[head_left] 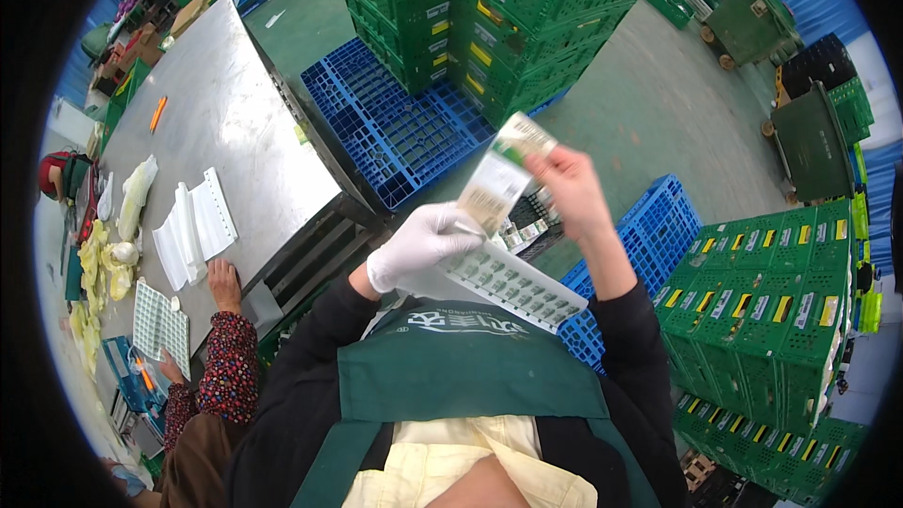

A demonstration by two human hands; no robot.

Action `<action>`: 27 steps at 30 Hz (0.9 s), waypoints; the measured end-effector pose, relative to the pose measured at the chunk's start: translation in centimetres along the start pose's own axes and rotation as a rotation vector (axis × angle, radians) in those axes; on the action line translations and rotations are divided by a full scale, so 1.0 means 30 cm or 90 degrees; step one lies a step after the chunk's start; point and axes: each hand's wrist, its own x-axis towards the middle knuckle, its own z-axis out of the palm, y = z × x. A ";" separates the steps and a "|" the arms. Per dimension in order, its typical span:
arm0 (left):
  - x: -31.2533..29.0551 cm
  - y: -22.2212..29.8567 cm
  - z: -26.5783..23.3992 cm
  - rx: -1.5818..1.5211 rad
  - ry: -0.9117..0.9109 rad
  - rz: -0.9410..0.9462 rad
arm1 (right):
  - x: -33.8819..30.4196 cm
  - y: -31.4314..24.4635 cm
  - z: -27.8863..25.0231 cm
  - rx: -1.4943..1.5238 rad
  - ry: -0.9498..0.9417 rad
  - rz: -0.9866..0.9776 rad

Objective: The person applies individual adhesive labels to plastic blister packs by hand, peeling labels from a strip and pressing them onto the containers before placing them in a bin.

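Holding a printed strip [494, 186] — mid-frame

Pinching its upper end in the bare right grip [572, 190]; clamping a white row-printed sheet [517, 284] in the gloved left grip [421, 246] — below the strip, slanting down toward lower right.

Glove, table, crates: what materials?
Glove: probably latex or similar rubber; matte white, thin, close-fitting.
Table: metal, likely stainless steel; grey with dull reflective sheen.
Crates: apparently moulded plastic; semi-matte green, perforated walls.
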 end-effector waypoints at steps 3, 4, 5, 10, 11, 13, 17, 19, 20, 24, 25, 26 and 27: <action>-0.016 0.005 0.034 -0.117 0.083 0.019 | 0.019 -0.003 -0.052 -0.074 0.116 -0.060; -0.010 -0.008 0.036 -0.115 0.109 0.052 | 0.008 0.029 -0.055 -0.124 0.134 -0.110; -0.004 -0.018 0.037 -0.115 0.137 0.084 | -0.023 0.023 -0.013 -0.117 0.088 -0.133; -0.009 -0.024 0.037 -0.023 0.126 0.136 | -0.062 0.023 0.093 -0.370 0.087 -0.044; -0.012 -0.022 0.033 -0.014 0.135 0.137 | -0.057 0.019 0.080 -0.345 0.077 -0.021; -0.010 -0.014 0.024 -0.002 0.130 0.157 | -0.049 0.014 0.056 -0.294 0.059 0.024; -0.001 -0.017 0.014 -0.013 0.052 0.100 | -0.045 0.025 0.096 0.046 0.009 0.006; -0.004 -0.022 0.015 0.017 0.021 0.053 | 0.000 0.015 -0.008 -0.042 0.105 0.023; -0.008 -0.024 0.029 -0.033 0.032 0.055 | 0.016 0.005 -0.015 -0.016 0.170 -0.015; 0.003 -0.040 0.020 -0.050 0.096 0.081 | -0.053 -0.025 0.035 -0.052 0.132 -0.059; 0.008 -0.042 0.026 -0.079 0.101 0.091 | -0.066 -0.007 0.070 -0.075 0.081 -0.069; 0.011 -0.034 0.027 -0.062 0.098 0.099 | -0.079 -0.023 0.108 -0.126 0.063 -0.040; 0.013 -0.026 0.028 -0.045 0.096 0.108 | -0.070 -0.017 0.118 -0.229 0.099 -0.067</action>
